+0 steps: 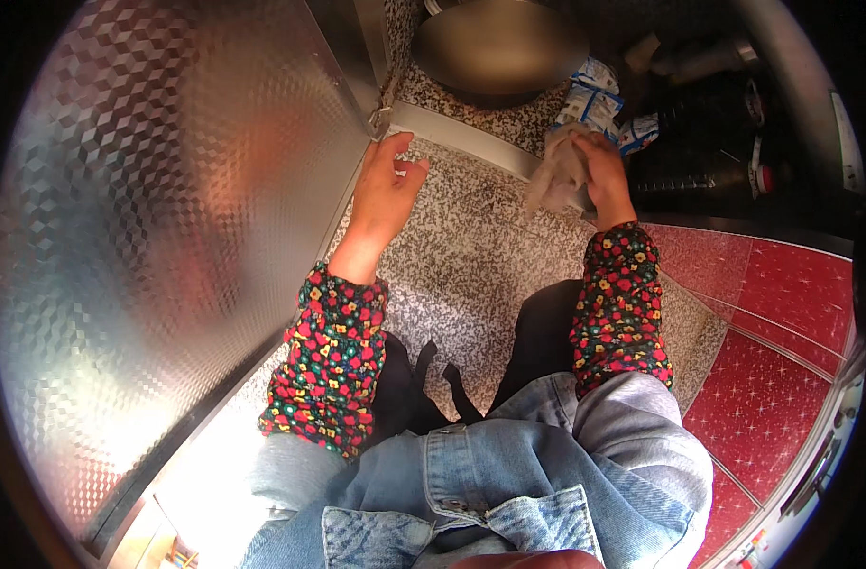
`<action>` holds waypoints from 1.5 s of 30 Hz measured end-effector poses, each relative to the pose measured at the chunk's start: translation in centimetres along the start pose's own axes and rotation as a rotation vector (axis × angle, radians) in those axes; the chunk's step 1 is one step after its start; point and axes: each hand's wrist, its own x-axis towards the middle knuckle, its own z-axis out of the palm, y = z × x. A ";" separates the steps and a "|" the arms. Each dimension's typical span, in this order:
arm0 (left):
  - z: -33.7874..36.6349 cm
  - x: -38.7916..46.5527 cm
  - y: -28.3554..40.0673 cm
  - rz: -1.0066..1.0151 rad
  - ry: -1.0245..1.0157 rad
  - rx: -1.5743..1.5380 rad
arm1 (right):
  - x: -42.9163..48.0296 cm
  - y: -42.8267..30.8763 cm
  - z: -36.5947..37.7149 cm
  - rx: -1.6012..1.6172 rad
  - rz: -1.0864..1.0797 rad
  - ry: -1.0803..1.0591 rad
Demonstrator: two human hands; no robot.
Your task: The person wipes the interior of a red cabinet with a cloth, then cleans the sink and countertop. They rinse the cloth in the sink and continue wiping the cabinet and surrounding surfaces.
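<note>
My left hand [390,188] is raised beside the edge of a patterned metal door [212,185], near a metal hinge [380,122] at its inner corner. Its fingers are curled and apart, and nothing shows in them. In my right hand [605,174] is a thin, pale crumpled cloth or plastic bag [564,167], pinched between thumb and fingers and hanging down to the left. Just beyond it lie blue and white plastic packets [593,103]. A large round metal pan or lid [500,46] stands on the speckled surface behind.
At the right, dark clear containers stand in shadow, one with a red cap [764,179]. A pale sill [468,139] runs between my hands. Speckled flooring [468,235] lies below, with red tiles [767,377] at the right.
</note>
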 end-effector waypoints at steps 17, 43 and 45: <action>-0.4 0.0 0.9 0.042 -0.014 0.049 | -0.6 2.7 7.3 -1.187 -0.412 0.087; -1.8 -0.7 2.5 0.061 0.012 0.102 | 0.7 -10.4 18.6 -1.021 -0.785 0.002; -1.9 -0.6 2.4 0.065 0.016 0.097 | 0.5 -10.3 18.8 -1.019 -0.786 0.013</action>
